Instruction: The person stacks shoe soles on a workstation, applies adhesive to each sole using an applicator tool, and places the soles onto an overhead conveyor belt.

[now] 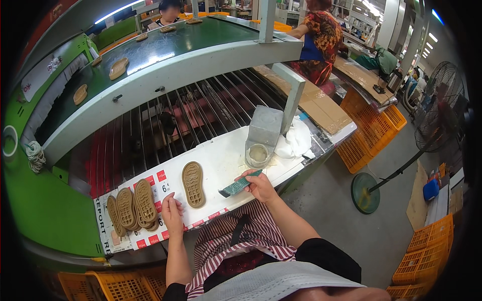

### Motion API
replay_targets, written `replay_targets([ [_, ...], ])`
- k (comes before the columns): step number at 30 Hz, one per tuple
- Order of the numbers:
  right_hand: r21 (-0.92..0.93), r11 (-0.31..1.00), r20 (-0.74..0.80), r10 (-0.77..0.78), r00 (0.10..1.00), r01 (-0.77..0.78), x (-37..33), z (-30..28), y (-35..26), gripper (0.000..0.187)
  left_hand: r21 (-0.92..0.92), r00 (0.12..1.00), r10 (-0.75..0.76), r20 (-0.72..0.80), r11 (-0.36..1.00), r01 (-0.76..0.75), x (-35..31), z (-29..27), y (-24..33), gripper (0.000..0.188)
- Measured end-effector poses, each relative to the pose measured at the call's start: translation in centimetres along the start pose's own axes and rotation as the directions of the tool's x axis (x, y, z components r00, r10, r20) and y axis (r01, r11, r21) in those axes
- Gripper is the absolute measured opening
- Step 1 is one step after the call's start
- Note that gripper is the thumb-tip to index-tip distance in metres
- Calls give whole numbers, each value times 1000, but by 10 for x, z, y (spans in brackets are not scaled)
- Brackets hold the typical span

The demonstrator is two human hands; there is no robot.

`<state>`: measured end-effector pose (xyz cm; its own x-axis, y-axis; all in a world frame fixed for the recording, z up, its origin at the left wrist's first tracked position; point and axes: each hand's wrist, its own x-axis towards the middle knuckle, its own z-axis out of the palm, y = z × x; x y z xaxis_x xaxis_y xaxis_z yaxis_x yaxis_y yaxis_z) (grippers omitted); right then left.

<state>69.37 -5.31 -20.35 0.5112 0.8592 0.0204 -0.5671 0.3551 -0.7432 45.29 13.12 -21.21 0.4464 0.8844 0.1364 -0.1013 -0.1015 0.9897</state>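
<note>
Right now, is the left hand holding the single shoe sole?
No, the left hand rests flat on the white worktop beside the shoe sole.

Green conveyor belt [165, 45] carries tan soles past the far workers; orange crates [374, 131] sit stacked right of the tabletop, a standing fan [442, 108] beyond, white cloth [297, 140] bunched nearby.

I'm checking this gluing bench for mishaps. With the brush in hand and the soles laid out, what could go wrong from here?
1. The right hand holds the brush over the white bench; it might drip there, short of the single sole.
2. The left hand lies between that sole and the overlapping stack of soles; a nudge could topple the stack.
3. The glue pot stands close by the right hand and could be knocked.
</note>
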Motion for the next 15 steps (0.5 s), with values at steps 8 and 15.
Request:
replay_targets([
  [8,1,1000,25,6,1000,-6,-1,-2,1,15,-154,996,49,-73,986,-60,-1,-3,4,29],
  [15,-15,1000,22,4,1000,-4,-3,-2,-1,13,-174,654,384,652,915,-364,-43,67,109,32],
])
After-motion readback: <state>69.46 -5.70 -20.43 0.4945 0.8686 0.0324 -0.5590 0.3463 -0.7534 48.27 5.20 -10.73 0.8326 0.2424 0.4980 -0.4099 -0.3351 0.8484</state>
